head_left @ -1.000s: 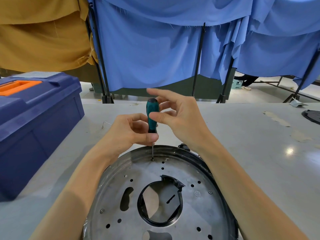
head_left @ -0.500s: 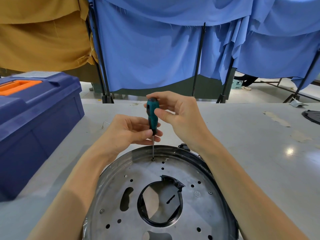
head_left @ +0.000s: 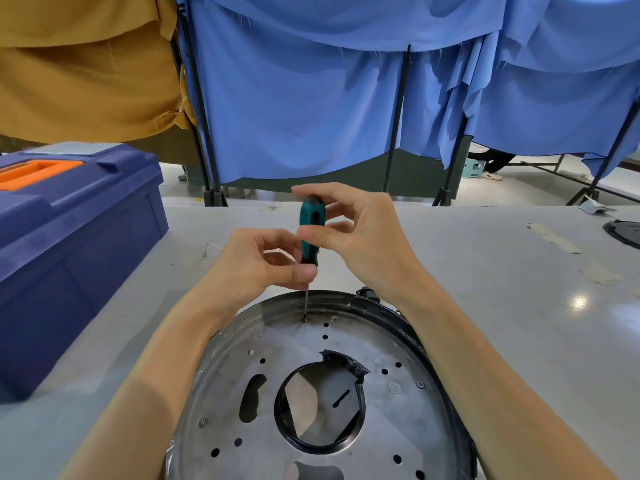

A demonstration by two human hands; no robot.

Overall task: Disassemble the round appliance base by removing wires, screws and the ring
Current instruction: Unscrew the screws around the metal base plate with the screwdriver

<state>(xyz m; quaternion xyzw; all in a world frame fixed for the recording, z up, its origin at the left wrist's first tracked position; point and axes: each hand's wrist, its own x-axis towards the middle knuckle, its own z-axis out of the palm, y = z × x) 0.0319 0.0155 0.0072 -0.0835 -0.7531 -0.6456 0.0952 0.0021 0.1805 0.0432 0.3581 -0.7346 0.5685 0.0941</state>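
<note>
**Screwdriver on a rim screw, grey desk, cloth screens behind**

At my far left a blue toolbox [head_left: 69, 244] with an orange handle sits on the pale grey desk [head_left: 519, 306]. Behind it hangs a mustard cloth [head_left: 86, 64]; blue cloths [head_left: 311, 98] on black poles fill the remaining backdrop. My left hand [head_left: 256, 265] has its fingers [head_left: 304, 271] pinched shut on the lower end of a green-handled screwdriver [head_left: 311, 230], upright, its tip on a screw [head_left: 304, 318] near the far rim of the round metal base [head_left: 259, 393], which lies flat before me. My right hand [head_left: 360, 233] has its fingers closed lightly around the handle top. Worn tape marks [head_left: 552, 237] streak the desk at right.
</note>
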